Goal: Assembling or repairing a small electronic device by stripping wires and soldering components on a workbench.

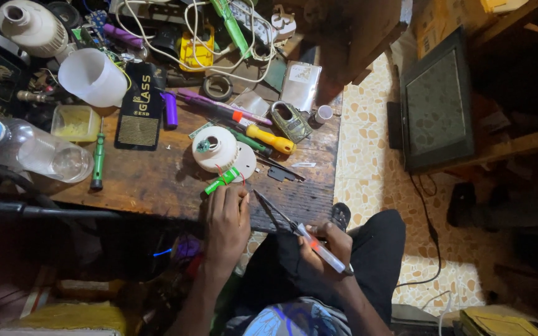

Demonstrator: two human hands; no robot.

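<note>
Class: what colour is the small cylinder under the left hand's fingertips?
Green cylinder, seen in the head view, beside the left hand.

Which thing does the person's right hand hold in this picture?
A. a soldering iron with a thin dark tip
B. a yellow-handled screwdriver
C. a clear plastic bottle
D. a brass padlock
A: the right hand grips a soldering iron whose thin dark tip points toward the wooden table, while the screwdriver, padlock and bottle lie untouched on it.
</note>
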